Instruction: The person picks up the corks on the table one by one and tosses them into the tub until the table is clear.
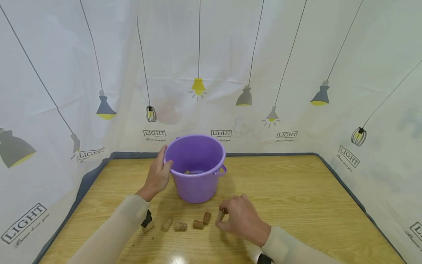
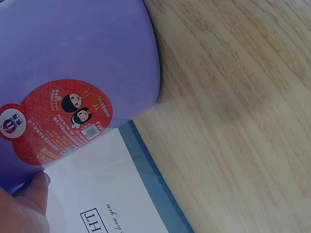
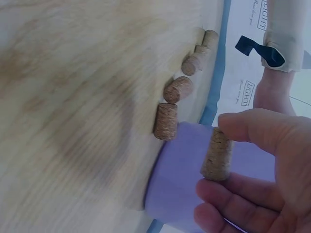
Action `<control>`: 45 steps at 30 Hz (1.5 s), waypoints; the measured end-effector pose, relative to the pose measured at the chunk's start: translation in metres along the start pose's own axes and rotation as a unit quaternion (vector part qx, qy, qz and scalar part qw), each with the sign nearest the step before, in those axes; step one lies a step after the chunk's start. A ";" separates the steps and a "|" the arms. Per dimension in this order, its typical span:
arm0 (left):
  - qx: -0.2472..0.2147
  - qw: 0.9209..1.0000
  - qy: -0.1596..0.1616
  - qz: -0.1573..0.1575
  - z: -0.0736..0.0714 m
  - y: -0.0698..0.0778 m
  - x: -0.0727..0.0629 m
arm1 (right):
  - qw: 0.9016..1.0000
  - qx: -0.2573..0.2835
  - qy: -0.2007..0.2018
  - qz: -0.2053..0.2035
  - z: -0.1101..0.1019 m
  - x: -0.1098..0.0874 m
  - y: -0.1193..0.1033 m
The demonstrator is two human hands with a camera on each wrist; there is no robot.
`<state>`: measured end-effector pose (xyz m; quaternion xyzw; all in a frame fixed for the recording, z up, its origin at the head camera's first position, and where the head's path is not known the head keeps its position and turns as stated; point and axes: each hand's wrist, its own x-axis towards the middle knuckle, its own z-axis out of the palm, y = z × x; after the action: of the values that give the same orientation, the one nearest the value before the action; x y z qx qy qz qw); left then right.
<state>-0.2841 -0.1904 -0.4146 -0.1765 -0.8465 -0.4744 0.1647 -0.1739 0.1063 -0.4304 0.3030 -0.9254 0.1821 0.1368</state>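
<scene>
A purple bucket (image 1: pixel 197 187) stands on the wooden table, its mouth leaning toward me. My left hand (image 1: pixel 157 176) grips the rim on the left side, thumb over the edge. In the left wrist view a red sticker (image 2: pixel 63 121) shows on the bucket wall. Between thumb and fingers my right hand (image 1: pixel 242 220) pinches a cork (image 3: pixel 218 154), held above the table to the right of the bucket. Several more corks (image 1: pixel 197 224) lie in a loose row in front of the bucket. Inside, a small pale piece (image 1: pixel 187 172) shows at the bottom, mostly hidden by the rim.
The wooden table (image 1: pixel 290 190) has a dark blue edge (image 1: pixel 263 154). White cloth (image 1: pixel 224 55) printed with hanging lamps surrounds it on the back and both sides. The bucket's handle (image 1: pixel 221 171) hangs at its right side. A few dark crumbs lie near the left forearm.
</scene>
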 end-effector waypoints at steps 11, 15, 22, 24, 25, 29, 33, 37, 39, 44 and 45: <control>0.010 1.000 0.004 0.007 0.001 -0.002 0.000 | 0.999 0.017 0.043 0.006 -0.007 0.007 -0.001; 0.009 1.000 0.006 0.009 0.001 -0.002 0.001 | 0.998 0.019 0.067 0.003 -0.009 0.010 -0.001; 0.005 1.000 0.005 0.008 0.001 -0.001 0.001 | 0.994 0.044 0.096 0.004 -0.017 0.017 -0.003; 0.008 1.000 0.004 0.007 0.001 -0.001 0.001 | 0.993 0.050 0.102 0.006 -0.019 0.019 -0.003; 0.009 1.000 0.003 0.006 0.001 -0.001 0.001 | 0.993 0.052 0.105 0.008 -0.020 0.020 -0.003; 0.009 1.000 0.002 0.003 0.000 0.000 0.001 | 0.991 0.054 0.120 0.011 -0.023 0.023 -0.004; 0.009 1.000 0.000 0.001 0.000 0.000 0.001 | 0.989 0.064 0.136 0.010 -0.027 0.026 -0.004; 0.010 1.000 0.000 0.000 0.000 0.000 0.001 | 0.986 0.078 0.150 0.003 -0.032 0.029 -0.005; 0.007 1.000 0.002 0.000 0.000 -0.001 0.001 | 0.984 0.082 0.156 0.001 -0.035 0.031 -0.006; 0.007 1.000 0.004 0.002 0.000 -0.001 0.001 | 0.981 0.087 0.173 0.000 -0.040 0.036 -0.007; 0.008 1.000 0.004 0.003 0.000 -0.001 0.001 | 0.981 0.086 0.176 -0.001 -0.041 0.037 -0.008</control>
<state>-0.2853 -0.1903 -0.4151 -0.1754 -0.8491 -0.4681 0.1708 -0.1922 0.0987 -0.3783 0.2780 -0.8673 0.3116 0.2710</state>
